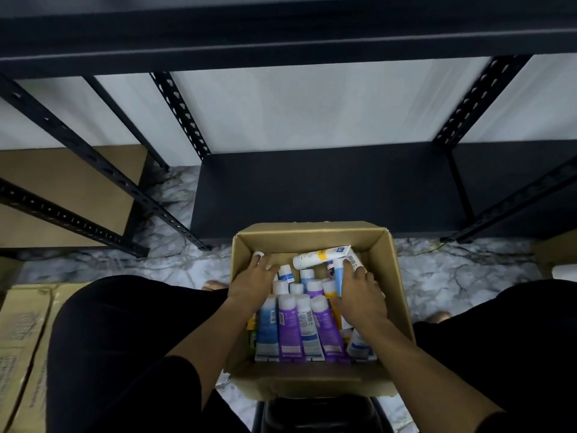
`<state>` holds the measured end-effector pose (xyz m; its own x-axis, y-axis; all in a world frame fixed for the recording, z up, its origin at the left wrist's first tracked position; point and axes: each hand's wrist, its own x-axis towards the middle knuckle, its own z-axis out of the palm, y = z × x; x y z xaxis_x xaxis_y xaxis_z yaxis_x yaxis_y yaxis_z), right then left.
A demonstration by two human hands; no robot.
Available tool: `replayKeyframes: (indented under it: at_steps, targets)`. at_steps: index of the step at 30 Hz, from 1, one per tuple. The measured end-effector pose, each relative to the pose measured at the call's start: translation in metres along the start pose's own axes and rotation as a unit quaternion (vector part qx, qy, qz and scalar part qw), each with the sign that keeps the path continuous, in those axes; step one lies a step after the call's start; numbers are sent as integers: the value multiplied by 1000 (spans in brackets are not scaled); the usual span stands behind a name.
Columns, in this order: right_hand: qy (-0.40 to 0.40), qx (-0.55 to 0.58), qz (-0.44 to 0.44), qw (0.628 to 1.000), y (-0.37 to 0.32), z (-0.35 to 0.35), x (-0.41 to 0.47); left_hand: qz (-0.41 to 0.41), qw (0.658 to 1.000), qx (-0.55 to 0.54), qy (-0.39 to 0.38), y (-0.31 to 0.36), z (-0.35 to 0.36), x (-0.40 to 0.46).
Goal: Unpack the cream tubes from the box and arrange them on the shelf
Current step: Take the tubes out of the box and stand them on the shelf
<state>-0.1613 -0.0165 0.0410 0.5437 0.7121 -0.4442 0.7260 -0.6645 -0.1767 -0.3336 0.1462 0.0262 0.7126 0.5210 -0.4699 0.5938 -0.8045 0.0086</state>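
An open cardboard box [312, 235] sits between my knees, holding several cream tubes. Purple tubes [288, 326] and blue tubes [268, 323] stand in a row with their white caps up, and a white and yellow tube [315, 256] lies across the far end. My left hand [249, 282] reaches into the box's left side, fingers curled over a white-capped tube [258, 255]. My right hand [359, 295] lies on the right side, thumb and fingers round a light blue tube [338, 275]. The black bottom shelf [327, 195] just beyond the box is bare.
Black perforated rack uprights [184, 120] frame the shelf. A second rack at left carries a brown board [62, 189]. Closed cartons [22, 339] lie at my left knee. A black stool [318, 414] is under the box, on a marble floor [452, 276].
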Motion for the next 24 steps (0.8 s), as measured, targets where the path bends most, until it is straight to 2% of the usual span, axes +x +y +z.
replayKeyframes:
  at_steps: [5,10,17,24]
  targets:
    - [6,-5,11,1000,-4,11,4,85,993,65,-48,-13,-5,15]
    - [-28,41,18,999,-13,13,4,92,984,121,-90,-12,-10,21]
    - [-48,177,4,983,-13,-10,5,83,985,135,-68,-19,-37,9]
    - [-85,201,-62,974,-17,-53,-7,90,982,169,-4,-24,-90,-20]
